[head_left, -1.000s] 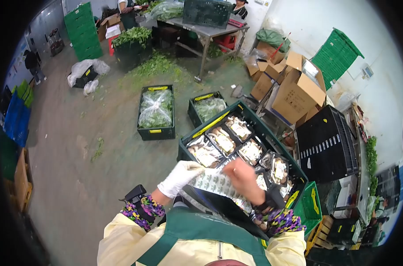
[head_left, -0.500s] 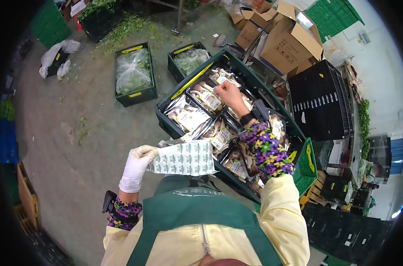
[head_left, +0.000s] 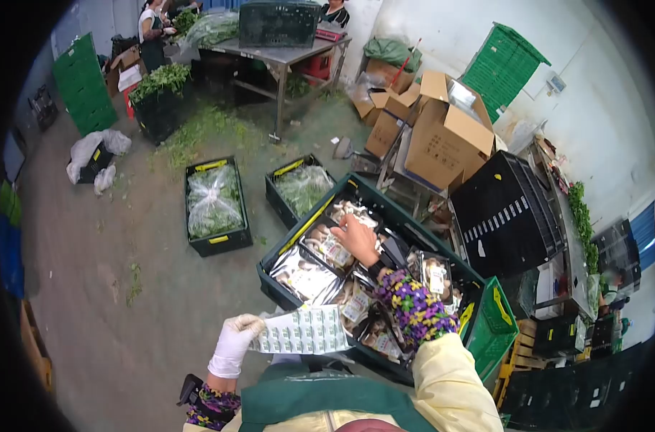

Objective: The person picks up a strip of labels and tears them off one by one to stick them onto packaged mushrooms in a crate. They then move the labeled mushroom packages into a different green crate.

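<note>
My left hand, in a white glove, pinches the left end of a sheet of green-and-white stickers. The sheet reaches over the near left edge of a dark green crate. Inside the crate lie several film-wrapped mushroom packs with printed labels. Bare and palm down, my right hand is over the packs at the crate's far left part, its fingers partly spread. Whether its fingertips touch a pack or hold a small sticker is too small to tell.
Two crates of bagged greens stand on the floor beyond. Cardboard boxes and a black crate are at right, a green crate beside the mushrooms. People stand near a metal table at the back.
The camera view has tilted up, showing more of the back of the room. My right hand's fingers have opened out from a closed pinch. My left hand still holds the sticker sheet.
</note>
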A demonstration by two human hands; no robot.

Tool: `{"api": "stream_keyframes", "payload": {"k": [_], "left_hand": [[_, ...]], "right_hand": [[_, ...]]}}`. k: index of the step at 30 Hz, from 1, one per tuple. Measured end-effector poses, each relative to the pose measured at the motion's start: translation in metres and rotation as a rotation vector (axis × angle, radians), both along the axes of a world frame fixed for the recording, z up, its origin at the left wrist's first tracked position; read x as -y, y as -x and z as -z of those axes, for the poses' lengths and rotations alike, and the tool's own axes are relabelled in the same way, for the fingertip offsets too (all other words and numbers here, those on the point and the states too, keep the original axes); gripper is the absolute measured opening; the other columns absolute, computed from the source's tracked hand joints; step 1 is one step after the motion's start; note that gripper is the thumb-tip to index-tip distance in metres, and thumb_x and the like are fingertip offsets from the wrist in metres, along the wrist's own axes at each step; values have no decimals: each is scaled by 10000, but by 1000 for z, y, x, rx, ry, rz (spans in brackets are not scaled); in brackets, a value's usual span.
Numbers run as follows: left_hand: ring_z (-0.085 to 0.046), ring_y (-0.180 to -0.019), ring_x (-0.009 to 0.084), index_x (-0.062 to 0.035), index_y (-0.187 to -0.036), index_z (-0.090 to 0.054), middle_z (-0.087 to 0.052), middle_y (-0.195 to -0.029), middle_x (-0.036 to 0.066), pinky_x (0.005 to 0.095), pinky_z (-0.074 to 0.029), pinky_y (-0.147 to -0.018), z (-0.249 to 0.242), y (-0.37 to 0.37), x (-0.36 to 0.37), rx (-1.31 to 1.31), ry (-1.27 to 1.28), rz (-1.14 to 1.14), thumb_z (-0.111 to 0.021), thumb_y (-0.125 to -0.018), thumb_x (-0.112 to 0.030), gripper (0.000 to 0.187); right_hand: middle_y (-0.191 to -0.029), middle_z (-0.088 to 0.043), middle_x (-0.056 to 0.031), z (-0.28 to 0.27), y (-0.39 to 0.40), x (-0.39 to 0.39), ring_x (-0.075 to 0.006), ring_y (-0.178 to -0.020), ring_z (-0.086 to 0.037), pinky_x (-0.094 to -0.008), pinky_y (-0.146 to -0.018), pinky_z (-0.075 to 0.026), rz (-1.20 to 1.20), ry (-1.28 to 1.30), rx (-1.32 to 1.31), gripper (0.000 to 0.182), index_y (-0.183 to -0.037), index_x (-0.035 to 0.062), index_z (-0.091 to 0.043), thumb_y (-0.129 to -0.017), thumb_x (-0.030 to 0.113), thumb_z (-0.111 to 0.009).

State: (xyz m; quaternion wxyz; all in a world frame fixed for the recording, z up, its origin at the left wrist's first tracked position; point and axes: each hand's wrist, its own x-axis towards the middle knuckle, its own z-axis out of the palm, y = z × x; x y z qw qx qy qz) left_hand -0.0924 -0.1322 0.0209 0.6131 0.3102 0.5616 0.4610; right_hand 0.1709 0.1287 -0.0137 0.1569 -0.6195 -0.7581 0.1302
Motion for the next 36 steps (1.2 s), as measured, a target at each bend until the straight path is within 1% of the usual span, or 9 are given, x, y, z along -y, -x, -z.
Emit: {"api": "stream_keyframes", "payload": {"k": [3,4,5,8,13,19,31,33,36], "left_hand": [[-578,-639,58,12,-886,-684,-654,-742,13,203,-466,-583,2,-4,-3,44,-26,11,-646,-865,-110,130],[-582,-648,61,15,-887,-684,-656,-746,17,205,-469,-592,2,-5,-5,59,-26,21,-648,-864,-111,133],[-582,-648,61,15,-887,-684,-656,-746,17,205,-469,-592,0,-6,-6,56,-30,24,-648,-864,-111,133],[-583,-655,63,18,-891,-686,-661,-761,21,208,-471,-596,-7,-9,-8,59,-43,51,-645,-861,-105,133],[-583,-718,68,14,-889,-690,-662,-798,14,221,-467,-652,-1,-9,-7,-105,-109,113,-640,-860,-120,146],[-586,-741,71,-1,-933,-687,-664,-819,12,229,-466,-674,-1,-9,-3,-17,-41,105,-647,-866,-161,179],[-580,-704,57,1,-907,-687,-660,-797,-2,216,-465,-650,1,-9,-1,27,-52,94,-646,-873,-130,141],[-578,-709,55,0,-912,-685,-660,-800,-1,211,-465,-650,-3,-11,-1,51,-31,89,-643,-875,-123,136],[-570,-687,50,-5,-910,-682,-654,-777,-11,210,-457,-628,-2,-12,-3,-49,-87,84,-624,-864,-105,124]], "right_hand": [[-792,-672,-136,-14,2,10,-341,-771,-647,-442,-666,-475,-27,82,-214,328,-873,110,-601,-815,430,-648],[-762,-657,-118,-19,4,15,-269,-718,-644,-386,-648,-478,-25,147,-314,313,-850,82,-603,-834,393,-643],[-762,-657,-118,-14,4,16,-269,-718,-644,-386,-648,-478,-23,142,-316,313,-850,82,-603,-834,393,-643],[-691,-581,-33,-3,5,23,-107,-655,-524,-278,-600,-440,-95,296,-623,311,-841,31,-586,-854,333,-654],[-697,-569,-1,-16,11,45,-60,-643,-488,-244,-562,-398,-104,387,-671,274,-854,23,-595,-869,290,-652],[-718,-565,21,-6,18,49,-69,-663,-499,-239,-584,-406,-145,437,-713,237,-877,21,-609,-835,248,-664],[-757,-618,-28,7,18,50,-111,-719,-563,-273,-651,-458,-261,306,-687,125,-873,9,-602,-803,107,-636],[-798,-604,-7,4,16,52,-90,-760,-533,-243,-720,-449,-244,318,-684,100,-887,11,-601,-806,59,-635],[-778,-642,-54,29,10,44,-140,-732,-585,-282,-694,-473,-225,232,-680,100,-850,27,-627,-792,107,-646]]}}
